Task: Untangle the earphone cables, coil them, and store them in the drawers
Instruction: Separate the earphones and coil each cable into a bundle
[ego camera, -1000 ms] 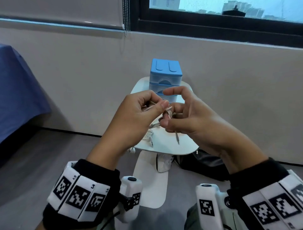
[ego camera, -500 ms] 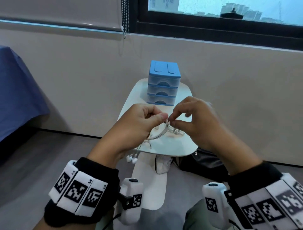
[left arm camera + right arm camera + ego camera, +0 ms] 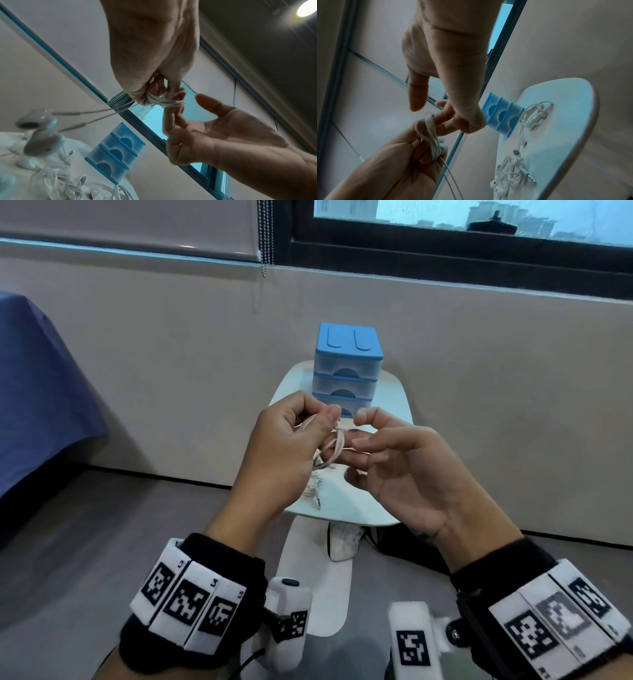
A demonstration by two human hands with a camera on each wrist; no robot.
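My left hand [image 3: 322, 422] grips a coil of white earphone cable [image 3: 334, 446] in the air, in front of the blue three-drawer unit [image 3: 347, 371]. In the left wrist view the coil [image 3: 163, 101] is wound into several loops, and two strands lead off left to blurred earbuds [image 3: 37, 121]. The right hand [image 3: 363, 440] has its first two fingers [image 3: 171, 116] straight and pushed through the loop, with the thumb lifted clear. All three drawers are shut. The right wrist view shows the same coil [image 3: 433, 135] and drawers [image 3: 501, 116].
On the small white table [image 3: 387, 501] lie a wound earphone bundle [image 3: 536, 116] near the drawers and a tangled pile with a jack plug [image 3: 511, 170] near the front edge. A black bag [image 3: 404, 539] sits under the table, and blue cloth [image 3: 34, 405] hangs at the left.
Both hands have risen from just above the table to drawer height. The right hand has stopped pinching the cable, its thumb now apart and its fingers through the loop.
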